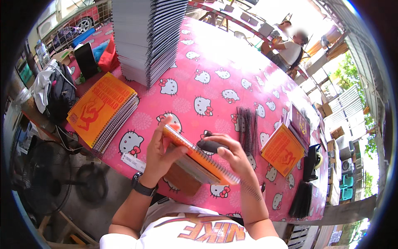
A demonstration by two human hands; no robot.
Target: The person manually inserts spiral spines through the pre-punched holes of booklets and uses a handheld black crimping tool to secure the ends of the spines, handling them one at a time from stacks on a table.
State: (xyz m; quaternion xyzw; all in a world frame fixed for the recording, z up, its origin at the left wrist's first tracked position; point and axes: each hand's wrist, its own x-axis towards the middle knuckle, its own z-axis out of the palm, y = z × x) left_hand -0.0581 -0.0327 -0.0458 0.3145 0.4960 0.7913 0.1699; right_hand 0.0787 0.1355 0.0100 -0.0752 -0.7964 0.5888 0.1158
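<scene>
My left hand (158, 155) grips an orange spiral-bound book (199, 157), tilted on edge above the table, with fingers behind it and thumb across its front. A dark wire coil (211, 161) runs along the book's edge. Its loose end sticks out past the book's lower right corner, over my right forearm. My right hand (235, 155) is curled close to the coil, around a dark rounded object (212, 146) whose kind I cannot make out. Below the book is a flat brown piece (182, 179) at the table's near edge.
A tall stack of coil-bound books (132, 41) stands at the far left, with orange books (101, 110) nearer. Loose black coils (247, 130) lie right of centre. More orange books (283, 150) and a tape dispenser (313, 162) sit at the right. A fan (45, 178) stands lower left.
</scene>
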